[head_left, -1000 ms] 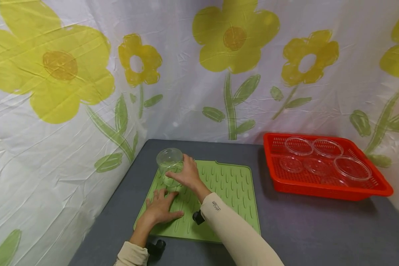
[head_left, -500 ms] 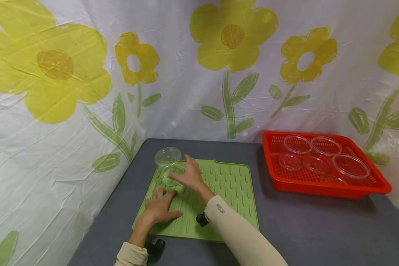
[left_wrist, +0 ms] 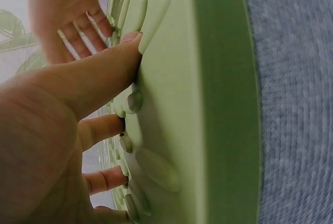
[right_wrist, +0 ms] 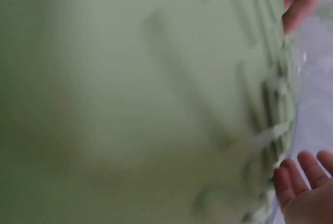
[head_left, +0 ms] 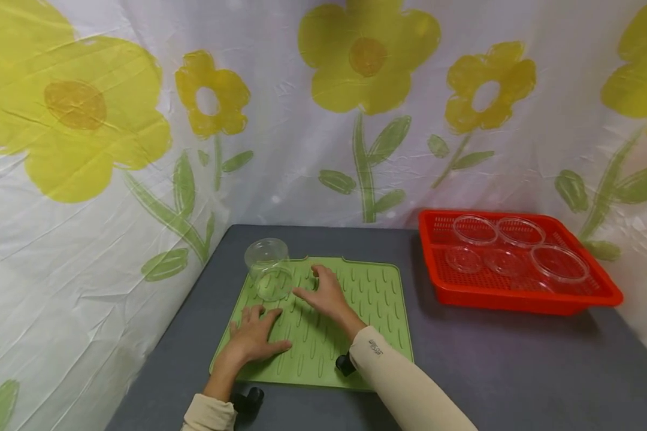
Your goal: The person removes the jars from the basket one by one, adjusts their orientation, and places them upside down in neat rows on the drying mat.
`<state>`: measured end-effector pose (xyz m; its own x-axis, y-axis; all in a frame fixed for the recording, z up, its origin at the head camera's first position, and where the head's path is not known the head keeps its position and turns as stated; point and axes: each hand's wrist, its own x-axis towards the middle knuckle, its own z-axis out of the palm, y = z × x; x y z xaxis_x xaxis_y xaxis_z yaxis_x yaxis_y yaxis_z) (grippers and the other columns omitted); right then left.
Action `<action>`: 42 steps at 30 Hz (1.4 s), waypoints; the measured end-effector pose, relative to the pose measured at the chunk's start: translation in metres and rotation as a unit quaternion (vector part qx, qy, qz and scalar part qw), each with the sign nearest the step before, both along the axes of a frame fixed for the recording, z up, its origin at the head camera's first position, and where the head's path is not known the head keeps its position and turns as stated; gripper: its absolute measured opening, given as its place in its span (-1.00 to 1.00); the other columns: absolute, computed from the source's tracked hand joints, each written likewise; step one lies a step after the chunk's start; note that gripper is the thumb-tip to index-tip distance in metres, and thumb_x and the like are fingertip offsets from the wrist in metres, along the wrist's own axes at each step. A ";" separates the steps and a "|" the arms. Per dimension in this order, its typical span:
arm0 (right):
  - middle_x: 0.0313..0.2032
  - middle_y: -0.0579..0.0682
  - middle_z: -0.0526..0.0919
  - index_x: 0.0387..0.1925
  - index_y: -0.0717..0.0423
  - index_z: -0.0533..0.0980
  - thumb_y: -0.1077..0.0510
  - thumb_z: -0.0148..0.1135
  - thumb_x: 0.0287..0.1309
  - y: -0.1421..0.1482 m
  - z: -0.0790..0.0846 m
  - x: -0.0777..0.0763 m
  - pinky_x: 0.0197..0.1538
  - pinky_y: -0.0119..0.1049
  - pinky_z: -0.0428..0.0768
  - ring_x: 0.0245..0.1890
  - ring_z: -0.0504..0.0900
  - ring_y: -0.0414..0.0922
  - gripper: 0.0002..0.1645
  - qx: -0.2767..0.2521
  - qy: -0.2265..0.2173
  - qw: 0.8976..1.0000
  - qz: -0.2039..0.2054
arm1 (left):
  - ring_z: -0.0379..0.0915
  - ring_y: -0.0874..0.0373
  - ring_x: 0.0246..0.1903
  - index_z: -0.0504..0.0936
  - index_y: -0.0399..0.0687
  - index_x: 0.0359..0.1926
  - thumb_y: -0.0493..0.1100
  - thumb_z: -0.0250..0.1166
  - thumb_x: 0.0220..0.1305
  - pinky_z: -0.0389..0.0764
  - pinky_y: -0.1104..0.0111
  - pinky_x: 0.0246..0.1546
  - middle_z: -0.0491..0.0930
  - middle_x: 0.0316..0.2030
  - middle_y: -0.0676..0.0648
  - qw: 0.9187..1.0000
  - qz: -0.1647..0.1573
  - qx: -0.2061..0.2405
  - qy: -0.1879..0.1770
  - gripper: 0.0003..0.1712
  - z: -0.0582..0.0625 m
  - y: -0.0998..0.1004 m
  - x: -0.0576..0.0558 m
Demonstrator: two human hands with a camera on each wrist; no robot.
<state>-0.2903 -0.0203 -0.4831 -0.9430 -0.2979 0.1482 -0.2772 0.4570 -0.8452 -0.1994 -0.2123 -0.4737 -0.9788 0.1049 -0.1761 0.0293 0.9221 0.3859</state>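
Clear plastic tub (head_left: 269, 270) is what I'm watching: it is standing on the far-left corner of the green ridged mat (head_left: 377, 290), which is lying toward the left side of the dark table (head_left: 517, 371). The right hand (head_left: 326, 294) is hovering just right of the tub, thumb and fingers parted, grasping nothing; whether the thumb tip is brushing the wall, I'm not able to tell. Near the mat's left edge, the left hand (head_left: 252, 340) is holding nothing either, its spread fingertips resting on the ridges. To me this is looking like a placing step nearly done, so the next move is probably calling for the right hand to clear the tub without knocking it. By the table's far-right corner, a red basket (head_left: 498, 302) is holding what seem to be three more tubs (head_left: 559, 264), two sitting toward its far edge, one nearer its right end. Mat-green is showing through the lone tub; I'm seeing no contents.
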 end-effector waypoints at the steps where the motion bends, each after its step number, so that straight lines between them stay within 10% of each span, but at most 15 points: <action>1: 0.35 0.28 0.43 0.45 0.24 0.28 -0.05 0.35 0.31 0.003 -0.001 0.000 0.27 0.18 0.51 0.33 0.46 0.21 -0.16 -0.001 0.001 1.000 0.003 | -0.08 -0.47 0.49 0.34 -0.02 0.49 0.27 0.43 0.20 -0.01 -0.56 0.28 0.17 0.41 -0.39 1.000 0.001 0.001 0.001 -0.05 0.000 0.000 0.000; 12: 0.23 0.35 0.53 0.34 0.34 0.38 0.05 0.23 0.42 0.019 -0.006 0.000 0.26 0.18 0.51 0.24 0.53 0.24 -0.37 -0.026 0.008 0.999 0.044 | -0.11 -0.54 0.49 0.32 -0.02 0.50 0.26 0.43 0.20 -0.02 -0.57 0.27 0.16 0.41 -0.41 1.000 0.000 -0.001 0.000 -0.04 -0.003 -0.004 -0.001; 42: 0.13 0.30 0.62 0.30 0.19 0.45 0.12 0.27 0.39 0.075 0.005 0.008 0.13 0.14 0.60 0.15 0.60 0.17 -0.47 -0.070 0.056 0.996 -0.010 | -0.06 -0.44 0.47 0.33 0.00 0.49 0.25 0.45 0.19 -0.03 -0.56 0.26 0.15 0.39 -0.39 1.000 -0.009 0.017 0.001 -0.05 -0.004 -0.001 -0.003</action>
<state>-0.2823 0.0546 -0.4784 -0.9240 -0.2480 0.2910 -0.3648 0.3441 -0.8652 -0.2025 -0.2132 -0.4773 -0.9771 0.1277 -0.1700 0.0461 0.9077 0.4172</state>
